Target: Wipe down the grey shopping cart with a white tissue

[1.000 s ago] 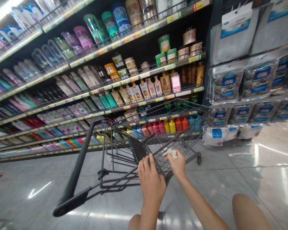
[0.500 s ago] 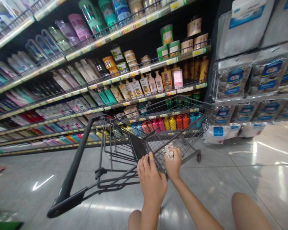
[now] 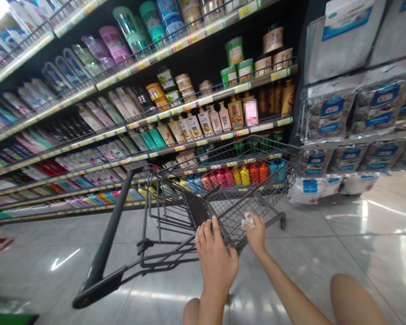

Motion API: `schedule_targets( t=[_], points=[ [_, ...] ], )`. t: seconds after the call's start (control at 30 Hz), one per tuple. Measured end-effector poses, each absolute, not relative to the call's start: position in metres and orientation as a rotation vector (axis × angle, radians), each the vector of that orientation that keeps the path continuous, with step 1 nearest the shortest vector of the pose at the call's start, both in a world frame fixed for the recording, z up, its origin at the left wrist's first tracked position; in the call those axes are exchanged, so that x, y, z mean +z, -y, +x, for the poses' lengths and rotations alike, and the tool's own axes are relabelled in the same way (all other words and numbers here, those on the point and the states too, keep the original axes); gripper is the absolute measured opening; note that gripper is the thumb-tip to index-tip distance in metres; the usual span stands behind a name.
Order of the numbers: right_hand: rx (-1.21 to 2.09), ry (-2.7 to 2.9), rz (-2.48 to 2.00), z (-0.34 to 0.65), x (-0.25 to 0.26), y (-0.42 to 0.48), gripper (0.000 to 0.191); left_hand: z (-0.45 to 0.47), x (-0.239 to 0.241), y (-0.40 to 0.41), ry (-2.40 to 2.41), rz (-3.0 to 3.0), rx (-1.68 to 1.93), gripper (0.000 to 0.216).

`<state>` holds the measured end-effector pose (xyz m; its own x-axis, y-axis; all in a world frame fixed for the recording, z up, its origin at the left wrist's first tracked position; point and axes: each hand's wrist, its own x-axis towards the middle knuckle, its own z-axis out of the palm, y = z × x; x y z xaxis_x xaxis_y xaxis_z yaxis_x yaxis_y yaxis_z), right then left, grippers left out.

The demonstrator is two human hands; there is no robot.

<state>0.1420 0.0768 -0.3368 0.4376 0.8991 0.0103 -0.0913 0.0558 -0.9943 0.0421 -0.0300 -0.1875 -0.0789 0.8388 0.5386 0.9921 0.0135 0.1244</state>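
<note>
A dark wire shopping cart (image 3: 257, 155) stands tilted in front of me, its black push handle (image 3: 104, 246) running down to the left. My left hand (image 3: 215, 257) grips the near corner of the basket rim, fingers curled over the wire. My right hand (image 3: 256, 232) presses a small crumpled white cloth (image 3: 248, 220) against the cart's right side rail, fingers closed around it. The basket looks bare inside.
Store shelves (image 3: 196, 106) packed with bottles, tubs and pump dispensers fill the wall behind the cart. A rack of bagged goods (image 3: 355, 113) hangs at the right, with packs on the floor beneath. Shiny grey tile floor (image 3: 358, 243) spreads around. My knees show at the bottom.
My right hand with the cloth slid back to the left along the rail, then out to the right and further up it. The left hand stayed on the rim.
</note>
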Motion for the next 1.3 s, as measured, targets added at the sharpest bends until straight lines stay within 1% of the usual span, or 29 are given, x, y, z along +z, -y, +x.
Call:
schedule_targets(
  t=[0.1, 0.27, 0.5, 0.63, 0.83, 0.93, 1.07, 1.23, 1.3],
  points=[
    [1.134, 0.584, -1.312, 0.143, -0.347, -0.076, 0.012, 0.042, -0.189, 0.031, 1.988, -1.891, -0.678, 0.073],
    [1.359, 0.326, -1.249, 0.121, -0.345, -0.065, 0.017, 0.039, -0.189, 0.032, 1.934, -1.898, -0.619, 0.069],
    [1.512, 0.138, -1.074, 0.096, -0.317, -0.048, 0.017, 0.003, -0.172, 0.05, 1.89, -1.911, -0.458, 0.056],
    [1.555, 0.113, -0.982, 0.088, -0.291, -0.045, 0.021, -0.017, -0.174, 0.059, 1.873, -1.882, -0.481, 0.053],
    [1.582, 0.142, -0.86, 0.077, -0.244, -0.041, 0.018, -0.019, -0.182, 0.056, 1.907, -1.893, -0.531, 0.057],
    [1.57, 0.145, -0.835, 0.075, -0.23, -0.035, 0.018, -0.018, -0.182, 0.054, 1.904, -1.886, -0.528, 0.058],
    [1.501, 0.242, -0.868, 0.075, -0.227, -0.026, 0.018, -0.017, -0.179, 0.056, 1.916, -1.9, -0.552, 0.059],
    [1.277, 0.456, -1.002, 0.078, -0.237, -0.025, 0.03, -0.009, -0.177, 0.056, 1.98, -1.873, -0.566, 0.058],
    [1.188, 0.57, -1.059, 0.079, -0.244, -0.028, 0.03, -0.005, -0.177, 0.055, 2.002, -1.851, -0.578, 0.059]
  ],
)
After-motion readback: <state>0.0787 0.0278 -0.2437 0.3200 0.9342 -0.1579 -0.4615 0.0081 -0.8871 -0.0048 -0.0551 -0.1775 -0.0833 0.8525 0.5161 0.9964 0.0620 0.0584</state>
